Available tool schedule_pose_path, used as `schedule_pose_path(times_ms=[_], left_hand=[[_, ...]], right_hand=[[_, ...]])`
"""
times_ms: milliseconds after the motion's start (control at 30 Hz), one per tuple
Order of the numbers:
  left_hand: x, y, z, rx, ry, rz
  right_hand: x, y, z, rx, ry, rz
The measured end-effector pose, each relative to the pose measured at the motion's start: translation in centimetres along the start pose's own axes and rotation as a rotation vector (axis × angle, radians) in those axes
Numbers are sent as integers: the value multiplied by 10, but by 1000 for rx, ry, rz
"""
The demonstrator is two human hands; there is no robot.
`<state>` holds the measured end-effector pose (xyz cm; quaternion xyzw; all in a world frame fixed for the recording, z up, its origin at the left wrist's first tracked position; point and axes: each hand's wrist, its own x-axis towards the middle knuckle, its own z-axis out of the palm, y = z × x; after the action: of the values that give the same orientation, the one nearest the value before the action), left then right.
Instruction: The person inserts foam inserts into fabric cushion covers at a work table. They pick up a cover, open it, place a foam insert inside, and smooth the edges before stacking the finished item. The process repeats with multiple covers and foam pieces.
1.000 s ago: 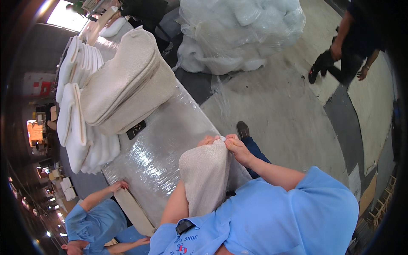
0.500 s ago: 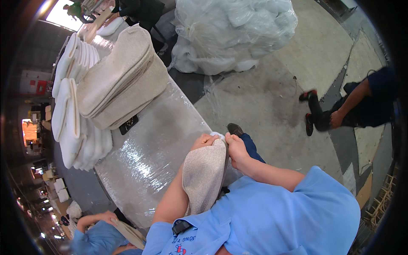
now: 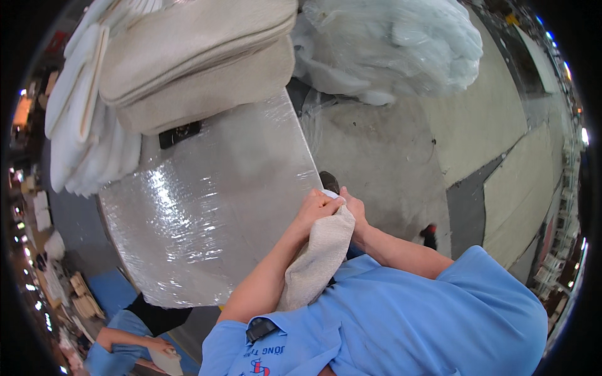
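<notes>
A beige fabric cover hangs between my forearms against my blue shirt, narrow at its upper end. At that end a bit of white padding shows out of the cover. My left hand is closed round the cover's left side, by the padding. Pressed close beside it, my right hand grips the other side of the same end. The fingertips of both hands nearly meet. The lower part of the cover rests against my body. How much padding is inside cannot be seen.
A plastic-wrapped table bears a folded beige fabric stack, white pads and a flat black object. Behind lies a clear plastic bag of white stuffing. A co-worker's hand holds a pale piece at lower left.
My view has shifted, bringing the stack and bag higher in the picture. The cover has turned and narrowed, and my hands are closer together. The passer-by at right has mostly left view.
</notes>
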<state>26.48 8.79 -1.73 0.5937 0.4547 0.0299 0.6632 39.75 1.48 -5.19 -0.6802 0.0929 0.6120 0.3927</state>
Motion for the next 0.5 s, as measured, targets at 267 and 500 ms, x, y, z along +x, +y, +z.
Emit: schedule_pose_path(times_ms=[267, 500], left_hand=[[17, -26, -6, -211, 42, 3], [-5, -22, -35, -215, -66, 20]], right_hand=[[29, 8, 14, -12, 59, 8], [28, 9, 12, 197, -182, 274]])
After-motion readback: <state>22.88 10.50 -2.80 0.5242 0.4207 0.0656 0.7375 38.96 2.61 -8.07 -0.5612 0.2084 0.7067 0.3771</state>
